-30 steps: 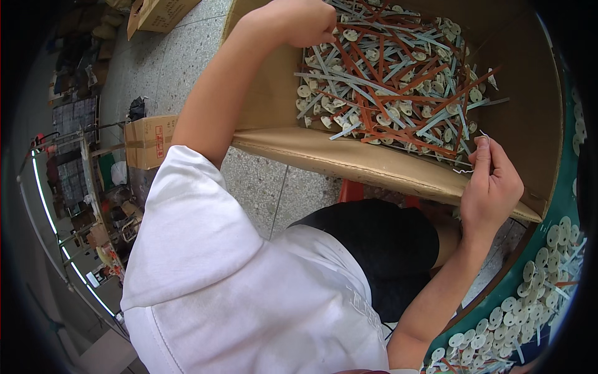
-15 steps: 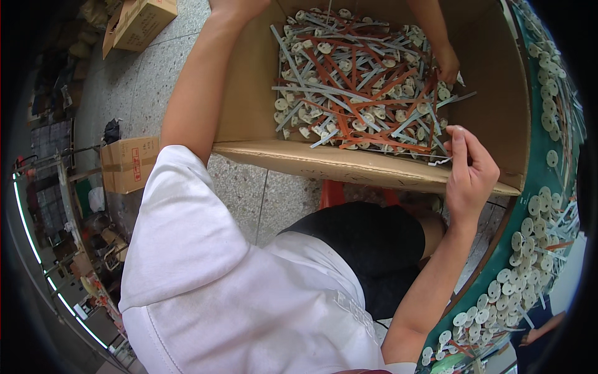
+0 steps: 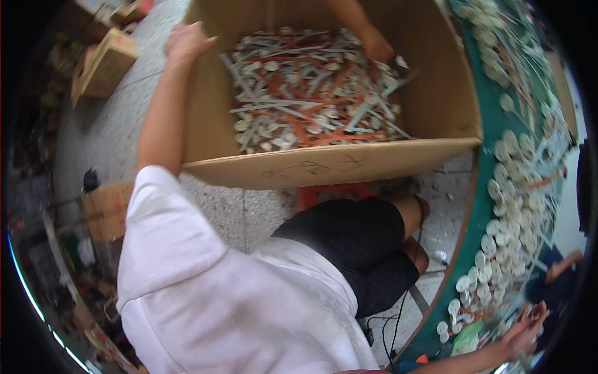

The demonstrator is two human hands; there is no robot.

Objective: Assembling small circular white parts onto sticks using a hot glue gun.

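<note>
My left hand (image 3: 190, 41) grips the left rim of a large open cardboard box (image 3: 324, 163). Inside lie many pale round discs with holes, tangled with flat grey-blue and orange-red strips (image 3: 311, 93). My right hand (image 3: 526, 329) is at the lower right, above the green table (image 3: 445, 305), with its fingers apart and a little blurred. I can make out nothing held in it. The nearest things to it are heaped pale discs (image 3: 489, 274) and a light green piece (image 3: 468, 336) on the table.
Another person's hand (image 3: 377, 47) reaches into the box from the far side. A further person's arm (image 3: 564, 267) shows beyond the table. A red stool (image 3: 333, 192) stands under the box's near edge. Black cables (image 3: 393, 327) hang by the table; cartons (image 3: 107, 68) stand at left.
My right hand has left the box's near right corner, where it pinched a small white piece, and swung down right over the table. The view has shifted; my left hand stays at the rim.
</note>
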